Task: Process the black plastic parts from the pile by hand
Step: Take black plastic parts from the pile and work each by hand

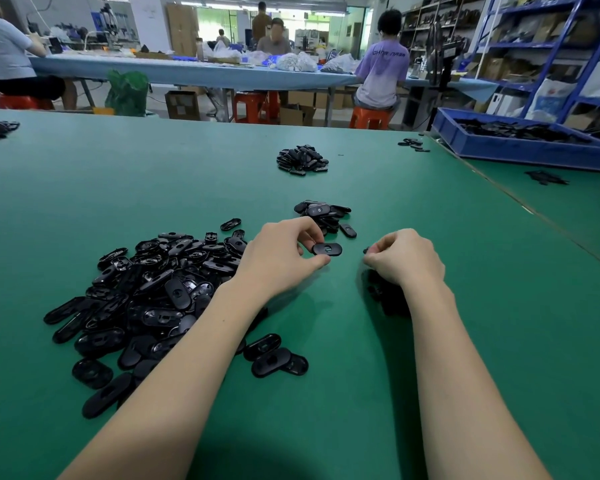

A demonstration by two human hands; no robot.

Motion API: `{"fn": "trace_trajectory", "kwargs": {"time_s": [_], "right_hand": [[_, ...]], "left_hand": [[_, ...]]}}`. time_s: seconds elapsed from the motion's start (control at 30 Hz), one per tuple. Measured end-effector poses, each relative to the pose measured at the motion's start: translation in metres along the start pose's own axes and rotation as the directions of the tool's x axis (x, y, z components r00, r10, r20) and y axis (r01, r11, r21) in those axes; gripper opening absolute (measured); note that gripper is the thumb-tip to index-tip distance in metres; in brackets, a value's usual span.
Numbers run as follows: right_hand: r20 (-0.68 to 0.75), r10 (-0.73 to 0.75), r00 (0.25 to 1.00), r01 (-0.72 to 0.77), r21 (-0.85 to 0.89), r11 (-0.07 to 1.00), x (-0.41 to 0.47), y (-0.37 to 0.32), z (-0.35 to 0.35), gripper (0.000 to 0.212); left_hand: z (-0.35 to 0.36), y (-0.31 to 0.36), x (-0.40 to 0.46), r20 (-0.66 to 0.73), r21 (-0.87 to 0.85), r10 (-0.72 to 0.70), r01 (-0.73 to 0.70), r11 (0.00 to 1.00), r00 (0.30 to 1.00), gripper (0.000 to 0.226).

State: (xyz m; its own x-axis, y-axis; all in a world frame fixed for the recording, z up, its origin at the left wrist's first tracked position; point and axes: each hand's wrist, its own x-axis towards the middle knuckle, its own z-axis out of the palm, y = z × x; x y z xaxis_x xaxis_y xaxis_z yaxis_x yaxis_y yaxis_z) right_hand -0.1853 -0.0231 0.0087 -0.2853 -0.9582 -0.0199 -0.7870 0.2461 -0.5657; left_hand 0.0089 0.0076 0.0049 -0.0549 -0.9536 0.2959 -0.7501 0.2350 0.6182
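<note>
Head view: big pile (146,299) at my left, mostly unprocessed; left fingers (317,259) pinch one oval part (327,249) above bench (326,393); right fingers (373,259) curled, contents unclear; small done stack (323,214) beyond

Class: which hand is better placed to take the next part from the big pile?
Probably left. The left hand, though holding one part, is beside the big pile; the right hand is farther away.

Factory workshop: worktables (187,74), parts shelving (520,43).
</note>
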Motion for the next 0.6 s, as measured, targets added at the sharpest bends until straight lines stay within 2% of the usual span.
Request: {"fn": "trace_trajectory", "kwargs": {"time_s": [0.03, 0.1, 0.17, 0.33, 0.6], "right_hand": [[0.029, -0.038, 0.999, 0.034, 0.135, 0.99, 0.0, -0.001, -0.001, 0.003], [0.115, -0.126, 0.985, 0.06, 0.455, 0.888, -0.004, -0.003, -0.005, 0.008], [0.183, -0.194, 0.964, 0.047, 0.6, 0.799, -0.007, -0.006, -0.007, 0.011], [0.233, -0.308, 0.922, 0.068, 0.689, 0.722, -0.01, -0.01, -0.005, 0.009], [0.2, -0.329, 0.923, 0.122, 0.659, 0.742, -0.014, -0.014, -0.003, 0.008]], "left_hand": [[0.0, 0.0, 0.0, -0.001, -0.001, -0.005, 0.005, 1.0, 1.0, 0.019], [0.0, 0.0, 0.001, -0.014, -0.007, -0.021, 0.021, 1.0, 1.0, 0.019], [0.0, 0.0, 0.001, -0.031, -0.02, -0.037, 0.036, 0.999, 0.999, 0.02], [0.0, 0.0, 0.002, -0.045, -0.04, -0.05, 0.049, 0.998, 0.998, 0.019], [-0.001, -0.001, 0.003, -0.061, -0.04, -0.054, 0.051, 0.998, 0.997, 0.02]]}}
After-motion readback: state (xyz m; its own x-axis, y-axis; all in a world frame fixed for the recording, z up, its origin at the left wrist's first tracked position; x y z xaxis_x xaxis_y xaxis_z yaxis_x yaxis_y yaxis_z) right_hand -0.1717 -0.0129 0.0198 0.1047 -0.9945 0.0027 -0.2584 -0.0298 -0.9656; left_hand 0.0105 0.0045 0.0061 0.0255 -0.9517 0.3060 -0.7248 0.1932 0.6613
